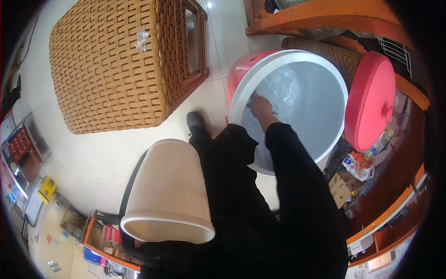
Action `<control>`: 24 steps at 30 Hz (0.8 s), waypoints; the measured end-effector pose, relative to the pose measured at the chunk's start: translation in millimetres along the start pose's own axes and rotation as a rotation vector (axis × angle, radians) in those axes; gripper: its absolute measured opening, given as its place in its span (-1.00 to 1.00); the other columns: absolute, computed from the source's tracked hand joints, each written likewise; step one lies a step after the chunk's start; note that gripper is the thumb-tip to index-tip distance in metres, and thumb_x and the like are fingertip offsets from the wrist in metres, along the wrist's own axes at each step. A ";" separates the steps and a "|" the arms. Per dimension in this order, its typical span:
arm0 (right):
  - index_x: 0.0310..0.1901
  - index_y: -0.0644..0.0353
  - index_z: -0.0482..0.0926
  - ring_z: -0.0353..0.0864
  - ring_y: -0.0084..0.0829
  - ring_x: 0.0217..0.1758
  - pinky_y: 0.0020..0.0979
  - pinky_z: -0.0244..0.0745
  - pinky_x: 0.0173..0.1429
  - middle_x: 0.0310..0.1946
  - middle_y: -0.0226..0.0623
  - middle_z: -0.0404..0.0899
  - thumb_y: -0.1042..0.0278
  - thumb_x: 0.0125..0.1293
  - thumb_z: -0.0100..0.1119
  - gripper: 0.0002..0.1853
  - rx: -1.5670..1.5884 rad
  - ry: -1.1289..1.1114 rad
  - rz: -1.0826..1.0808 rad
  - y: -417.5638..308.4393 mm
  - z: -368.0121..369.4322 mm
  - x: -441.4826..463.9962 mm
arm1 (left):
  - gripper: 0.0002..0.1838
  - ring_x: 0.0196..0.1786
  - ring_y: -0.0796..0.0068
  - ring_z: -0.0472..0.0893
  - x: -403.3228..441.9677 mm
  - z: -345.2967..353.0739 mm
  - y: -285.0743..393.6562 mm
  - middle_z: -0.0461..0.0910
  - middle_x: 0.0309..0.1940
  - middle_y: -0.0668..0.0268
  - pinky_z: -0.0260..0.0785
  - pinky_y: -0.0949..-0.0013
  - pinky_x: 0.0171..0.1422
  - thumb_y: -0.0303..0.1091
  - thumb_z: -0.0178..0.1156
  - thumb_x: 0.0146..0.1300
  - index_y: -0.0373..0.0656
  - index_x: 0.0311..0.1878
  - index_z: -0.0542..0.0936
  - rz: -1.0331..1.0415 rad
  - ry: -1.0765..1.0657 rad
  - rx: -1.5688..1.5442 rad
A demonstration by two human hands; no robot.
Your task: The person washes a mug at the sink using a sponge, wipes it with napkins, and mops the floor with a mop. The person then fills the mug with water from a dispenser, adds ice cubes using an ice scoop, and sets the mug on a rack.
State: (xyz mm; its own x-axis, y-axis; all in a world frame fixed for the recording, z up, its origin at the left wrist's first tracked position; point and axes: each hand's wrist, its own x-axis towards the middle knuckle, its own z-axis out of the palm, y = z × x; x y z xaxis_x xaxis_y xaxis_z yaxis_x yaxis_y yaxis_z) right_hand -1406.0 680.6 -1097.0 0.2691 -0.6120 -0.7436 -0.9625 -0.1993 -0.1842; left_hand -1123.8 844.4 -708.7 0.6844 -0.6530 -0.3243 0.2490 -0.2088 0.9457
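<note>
My right hand [262, 110] reaches down inside a large pink drum [242, 69] with a pale grey-white interior. Its fingers look closed, and what they hold, if anything, is too small to make out. Clear, crinkled plastic or water-like glints [284, 90] show beside the hand in the drum. A beige bucket [168, 181] lies tilted at my left side, its open rim towards the bottom of the view, above a black sleeve. My left hand is not visible.
A brown wicker cabinet [109, 65] stands at upper left. The round pink lid [370, 102] leans right of the drum. An orange wooden frame [325, 17] is above, with a cardboard box [340, 189] and plastic bag [358, 165] at right. A black shoe [195, 121] rests on pale tiles.
</note>
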 end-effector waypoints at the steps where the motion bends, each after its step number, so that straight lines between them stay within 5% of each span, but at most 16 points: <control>1: 0.01 0.11 0.32 0.53 -0.01 -0.13 -0.06 0.39 -0.07 -0.20 0.01 0.53 0.27 0.30 -0.31 -0.70 0.089 0.035 0.041 -3.2 7.2 -0.6 | -0.74 -0.53 0.43 0.20 -1.9 0.7 2.8 0.19 -0.68 0.28 0.03 0.38 -0.39 -0.49 -0.04 0.09 -0.31 -0.67 0.22 0.001 0.002 0.006; 3: 0.03 0.03 0.33 0.55 -0.02 -0.19 -0.11 0.42 -0.14 -0.20 0.02 0.53 0.29 0.29 -0.25 -0.70 0.306 0.030 0.103 -12.7 -0.4 -11.0 | -0.74 -0.53 0.44 0.20 -9.3 1.8 12.4 0.19 -0.68 0.28 0.03 0.38 -0.39 -0.49 -0.04 0.09 -0.31 -0.67 0.22 0.011 0.001 0.023; 8: 0.01 0.17 0.34 0.55 -0.30 -0.45 -0.32 0.45 -0.34 -0.42 -0.12 0.51 0.44 0.23 -0.18 -0.70 0.520 0.006 -0.065 31.3 62.0 -4.8 | -0.75 -0.53 0.44 0.20 -21.9 9.3 34.2 0.19 -0.68 0.28 0.03 0.39 -0.39 -0.50 -0.05 0.09 -0.32 -0.67 0.23 0.035 0.000 0.013; 13: 0.01 0.30 0.33 0.45 -0.48 -0.55 -0.47 0.39 -0.45 -0.51 -0.26 0.45 0.46 0.20 -0.19 -0.68 0.715 0.006 -0.177 31.7 50.1 -48.3 | -0.75 -0.52 0.44 0.20 -25.5 27.3 56.7 0.19 -0.68 0.28 0.03 0.39 -0.39 -0.51 -0.05 0.08 -0.32 -0.66 0.23 0.093 -0.051 0.016; 18: 0.04 0.32 0.32 0.45 -0.49 -0.53 -0.48 0.39 -0.46 -0.46 -0.23 0.46 0.46 0.18 -0.15 -0.63 0.951 0.098 -0.129 23.0 -53.3 -125.5 | -0.76 -0.52 0.45 0.20 -22.3 51.1 83.3 0.19 -0.68 0.28 0.03 0.40 -0.39 -0.51 -0.05 0.08 -0.32 -0.66 0.23 0.197 -0.177 0.077; 21: 0.04 0.26 0.36 0.45 -0.05 -0.01 -0.23 0.36 0.05 -0.14 0.08 0.47 0.36 0.16 -0.14 -0.62 0.742 0.115 -0.072 6.1 -177.5 -205.5 | -0.76 -0.52 0.45 0.20 -21.7 68.9 100.8 0.19 -0.68 0.28 0.03 0.40 -0.39 -0.52 -0.05 0.08 -0.32 -0.66 0.23 0.270 -0.261 0.130; 24: -0.03 0.28 0.40 0.49 -0.03 -0.09 -0.21 0.37 -0.02 -0.22 0.08 0.50 0.40 0.12 -0.14 -0.65 0.661 0.150 -0.075 -17.5 -311.3 -291.4 | -0.77 -0.52 0.45 0.20 -23.6 88.0 114.3 0.20 -0.68 0.28 0.03 0.41 -0.39 -0.52 -0.05 0.08 -0.32 -0.66 0.23 0.331 -0.357 0.152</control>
State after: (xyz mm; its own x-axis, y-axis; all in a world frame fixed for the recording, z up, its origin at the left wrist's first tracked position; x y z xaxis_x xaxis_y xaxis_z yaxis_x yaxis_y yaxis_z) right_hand -1456.5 624.2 -677.0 0.2921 -0.7236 -0.6254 -0.7475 0.2352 -0.6212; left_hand -1171.8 771.9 -591.3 0.4260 -0.9047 -0.0048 -0.0627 -0.0348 0.9974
